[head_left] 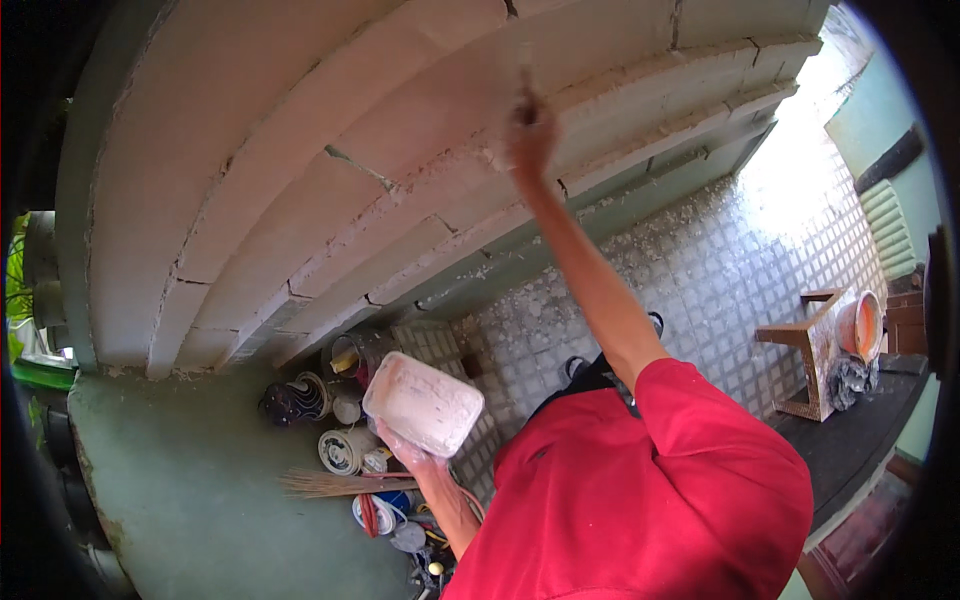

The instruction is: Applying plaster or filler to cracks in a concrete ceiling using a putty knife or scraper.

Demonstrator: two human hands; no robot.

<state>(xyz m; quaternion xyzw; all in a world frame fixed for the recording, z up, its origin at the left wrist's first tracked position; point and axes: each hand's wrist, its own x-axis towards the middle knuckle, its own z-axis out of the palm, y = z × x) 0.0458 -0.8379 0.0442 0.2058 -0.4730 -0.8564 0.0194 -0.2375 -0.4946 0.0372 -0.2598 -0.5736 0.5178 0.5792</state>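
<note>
My left hand (pixel 412 452) holds a pale rectangular tub (pixel 424 402) from below, low and left of my body. White paste-like material coats its inside. My right arm reaches far forward and up, and my right hand (pixel 531 135) is closed around a slim tool (pixel 526 84) with a dark handle. Motion blurs this hand and the tool's end, so its exact kind does not show. Beyond the tool is a pale, stepped wall (pixel 400 95) with long ledges, dark joints and rough white patches. Contact between tool and wall cannot be made out.
Below the wall's left end stand several buckets (pixel 345 452), with a bundle of thin sticks (pixel 345 484) beside them. White specks dot the tiled floor (pixel 640 265). At right are a wooden stool (pixel 805 350), an orange-lined bucket (pixel 860 325) and a dark bench top (pixel 880 425).
</note>
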